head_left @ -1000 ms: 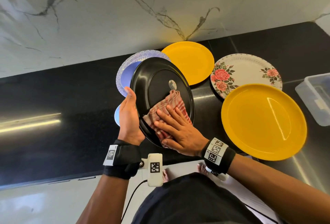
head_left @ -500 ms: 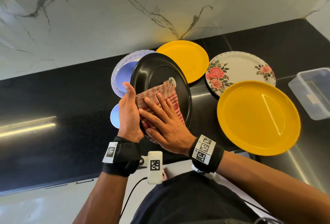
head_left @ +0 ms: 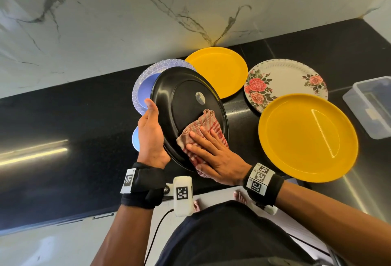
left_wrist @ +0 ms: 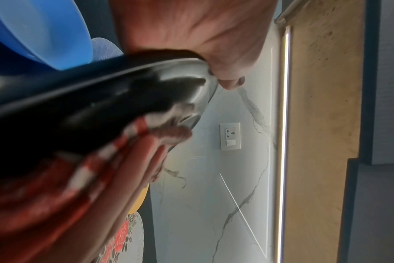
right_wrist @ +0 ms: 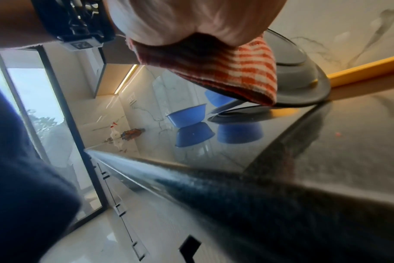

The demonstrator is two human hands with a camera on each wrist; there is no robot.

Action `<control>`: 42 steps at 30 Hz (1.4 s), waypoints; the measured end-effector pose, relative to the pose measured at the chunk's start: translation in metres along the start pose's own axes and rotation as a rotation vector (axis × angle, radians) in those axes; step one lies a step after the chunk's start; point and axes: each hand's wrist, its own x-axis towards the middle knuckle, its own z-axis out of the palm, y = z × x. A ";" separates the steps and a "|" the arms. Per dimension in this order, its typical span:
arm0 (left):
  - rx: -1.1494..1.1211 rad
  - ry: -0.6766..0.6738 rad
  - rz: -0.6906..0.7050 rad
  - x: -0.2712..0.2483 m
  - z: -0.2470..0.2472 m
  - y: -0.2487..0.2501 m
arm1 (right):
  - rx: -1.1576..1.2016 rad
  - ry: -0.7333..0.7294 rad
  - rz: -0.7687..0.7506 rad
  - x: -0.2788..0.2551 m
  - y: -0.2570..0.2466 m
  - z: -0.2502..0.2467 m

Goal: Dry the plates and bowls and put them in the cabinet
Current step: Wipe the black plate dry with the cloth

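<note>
A black oval plate (head_left: 186,100) is held tilted above the dark counter, underside up with a round sticker on it. My left hand (head_left: 150,130) grips its left rim, thumb over the edge (left_wrist: 231,83). A red-and-white checked cloth (head_left: 203,130) lies on the plate's lower right part. My right hand (head_left: 211,151) presses it flat with straight, spread fingers. The cloth (right_wrist: 243,74) folds over the plate's near rim in the right wrist view. Two blue bowls (right_wrist: 187,117) stand on the counter under and left of the plate.
On the black counter (head_left: 63,121) lie a patterned blue plate (head_left: 143,83), two yellow plates (head_left: 220,68) (head_left: 306,136) and a rose-printed plate (head_left: 283,79). A clear plastic tub (head_left: 372,104) sits at the right edge. A marble wall rises behind.
My right hand has slid the cloth from the plate's upper left down to its lower right part. The left hand keeps its grip on the rim.
</note>
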 end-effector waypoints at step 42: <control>0.013 -0.098 -0.065 -0.006 0.001 -0.003 | 0.009 0.203 -0.085 0.043 -0.031 -0.011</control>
